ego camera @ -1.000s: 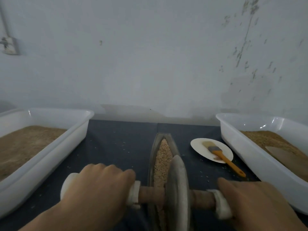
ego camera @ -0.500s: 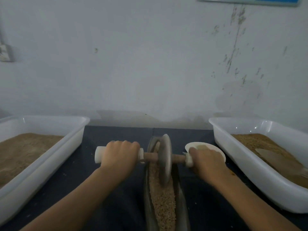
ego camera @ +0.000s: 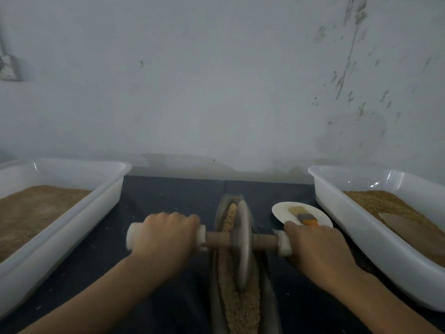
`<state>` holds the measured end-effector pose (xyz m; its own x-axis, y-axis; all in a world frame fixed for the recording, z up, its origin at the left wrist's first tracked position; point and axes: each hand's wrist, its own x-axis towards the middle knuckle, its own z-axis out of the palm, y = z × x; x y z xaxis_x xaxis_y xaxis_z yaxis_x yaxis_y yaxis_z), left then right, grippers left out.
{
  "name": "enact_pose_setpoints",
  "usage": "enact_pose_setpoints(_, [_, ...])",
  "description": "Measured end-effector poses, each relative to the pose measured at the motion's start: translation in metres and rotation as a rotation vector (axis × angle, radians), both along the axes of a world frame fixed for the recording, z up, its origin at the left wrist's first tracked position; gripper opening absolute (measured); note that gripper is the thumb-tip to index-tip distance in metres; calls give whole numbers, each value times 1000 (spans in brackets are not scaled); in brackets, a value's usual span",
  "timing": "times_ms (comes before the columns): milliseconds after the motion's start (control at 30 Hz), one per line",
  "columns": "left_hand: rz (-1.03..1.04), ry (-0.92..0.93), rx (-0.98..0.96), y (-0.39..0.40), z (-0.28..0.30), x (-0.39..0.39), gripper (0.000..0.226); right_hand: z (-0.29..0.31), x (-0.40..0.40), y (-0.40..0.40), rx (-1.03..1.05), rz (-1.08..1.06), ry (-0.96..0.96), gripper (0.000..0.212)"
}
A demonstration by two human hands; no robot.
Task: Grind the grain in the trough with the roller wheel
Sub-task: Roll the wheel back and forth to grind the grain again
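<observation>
Grey roller wheel (ego camera: 242, 244) upright on grain (ego camera: 238, 307) in trough (ego camera: 269, 295), midway between left hand (ego camera: 166, 237) and right hand (ego camera: 315, 247), each wrapped tight around a white axle handle

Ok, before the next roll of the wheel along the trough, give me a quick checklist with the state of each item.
1. Left hand wrapped round the white left handle: ok.
2. Right hand gripping the white right handle: ok.
3. Grey stone roller wheel seated inside the long dark trough: ok.
4. Pale grain lying along the trough's channel: ok.
5. Orange-handled brush on the round white plate, close behind the right hand, clear of the trough: ok.
6. Grain fineness under the wheel: cannot tell.
</observation>
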<state>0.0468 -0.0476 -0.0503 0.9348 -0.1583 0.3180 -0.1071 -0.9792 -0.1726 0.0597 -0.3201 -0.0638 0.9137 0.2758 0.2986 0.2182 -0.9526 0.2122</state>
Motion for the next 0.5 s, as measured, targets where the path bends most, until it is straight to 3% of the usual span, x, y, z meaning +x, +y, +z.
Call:
enact_pose_setpoints(100, [21, -67, 25, -4, 6, 39, 23, 3, 38, 8, 18, -24, -126, 21])
enact_pose_setpoints(233, [4, -54, 43, -5, 10, 35, 24, -2, 39, 5, 16, -47, -135, 20])
enact_pose_setpoints(333, [-35, 58, 0, -1, 8, -11, 25, -17, 18, -9, 59, 11, -28, 27])
enact_pose_setpoints(400, [-105, 48, 2, 1, 14, -45, 27, -19, 9, -22, 53, 12, 64, 17])
enact_pose_setpoints(500, [-204, 82, 23, 7, 32, -72, 36, -41, 4, -49, -86, 181, 285, 43])
